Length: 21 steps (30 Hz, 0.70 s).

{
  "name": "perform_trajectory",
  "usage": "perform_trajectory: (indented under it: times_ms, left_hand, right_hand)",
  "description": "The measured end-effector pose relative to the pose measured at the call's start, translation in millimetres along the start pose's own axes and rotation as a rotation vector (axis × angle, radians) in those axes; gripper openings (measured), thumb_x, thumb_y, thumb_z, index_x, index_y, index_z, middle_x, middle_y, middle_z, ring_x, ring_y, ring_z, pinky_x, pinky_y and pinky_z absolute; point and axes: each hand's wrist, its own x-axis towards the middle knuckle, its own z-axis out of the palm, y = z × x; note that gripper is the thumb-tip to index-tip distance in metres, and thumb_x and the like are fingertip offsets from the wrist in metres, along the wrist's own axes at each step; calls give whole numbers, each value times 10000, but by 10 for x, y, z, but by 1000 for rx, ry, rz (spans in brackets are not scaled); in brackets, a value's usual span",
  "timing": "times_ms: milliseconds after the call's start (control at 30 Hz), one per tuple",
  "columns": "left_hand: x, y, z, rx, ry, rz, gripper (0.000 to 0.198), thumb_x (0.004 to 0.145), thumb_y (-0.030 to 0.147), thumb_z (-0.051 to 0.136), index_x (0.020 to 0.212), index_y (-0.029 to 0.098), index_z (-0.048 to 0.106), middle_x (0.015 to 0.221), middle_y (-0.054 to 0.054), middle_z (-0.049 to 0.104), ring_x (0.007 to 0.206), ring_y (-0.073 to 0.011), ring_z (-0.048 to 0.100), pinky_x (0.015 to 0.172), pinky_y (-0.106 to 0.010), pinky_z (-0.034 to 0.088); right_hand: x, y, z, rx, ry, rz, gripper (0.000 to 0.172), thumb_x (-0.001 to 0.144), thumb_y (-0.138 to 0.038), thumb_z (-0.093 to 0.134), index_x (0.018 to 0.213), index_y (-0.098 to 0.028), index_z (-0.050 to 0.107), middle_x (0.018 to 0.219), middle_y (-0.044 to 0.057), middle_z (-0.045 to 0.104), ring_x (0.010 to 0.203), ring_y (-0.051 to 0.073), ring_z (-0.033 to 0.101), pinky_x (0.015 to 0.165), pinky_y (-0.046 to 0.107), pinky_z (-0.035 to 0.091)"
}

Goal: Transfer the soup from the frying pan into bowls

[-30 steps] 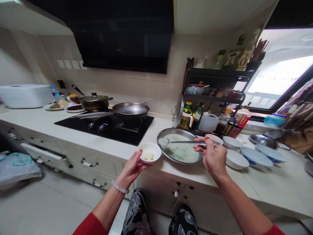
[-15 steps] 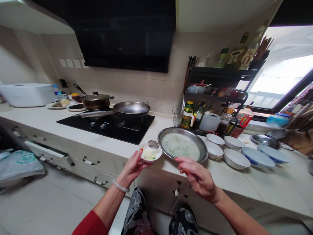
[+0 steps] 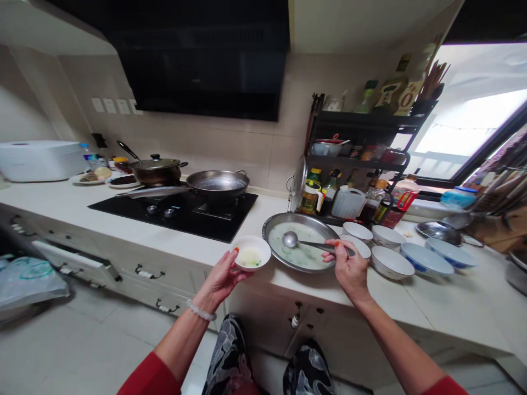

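Observation:
My left hand grips the near left rim of a small white bowl, which holds some pale soup with green bits. My right hand is closed round the handle of a metal ladle. The ladle's round head is over the pale, green-flecked soup in a wide metal basin. That basin stands on the counter just right of the small bowl. Whether the ladle head touches the soup, I cannot tell.
Several bowls stand right of the basin, below a black rack with bottles. Left of the basin is a black stove bearing a wok and a lidded pot. An open drawer juts out at the left.
The ladle has moved right, from over the small bowl to over the basin, with my right hand shifting right and slightly up. My left hand still holds the bowl.

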Motion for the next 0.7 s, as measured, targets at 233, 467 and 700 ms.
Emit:
perform_trajectory:
  times_ms: [233, 467, 700]
  left_hand:
    - [-15, 12, 7, -15, -1, 4, 417, 805, 266, 705, 1167, 148, 535, 980, -151, 712, 814, -300, 723, 722, -450, 597]
    - [-34, 26, 27, -23, 19, 7, 369, 825, 241, 679, 1154, 147, 539, 975, -146, 712, 797, -281, 722, 712, -456, 600]
    - [-37, 16, 25, -30, 21, 6, 356, 810, 242, 698, 1124, 148, 560, 964, -142, 718, 814, -288, 721, 713, -453, 600]
  right_hand:
    - [26, 111, 17, 75, 4, 112, 369, 802, -552, 576, 789, -184, 592, 829, 75, 686, 485, 149, 612, 465, 312, 544]
    - [177, 166, -27, 228, 129, 243, 285, 772, -417, 625, 724, -140, 586, 709, 52, 685, 459, 117, 617, 432, 239, 539]
    - [212, 125, -24, 290, 177, 274, 203, 737, -327, 635, 689, -133, 597, 646, 48, 685, 426, 122, 609, 399, 229, 531]
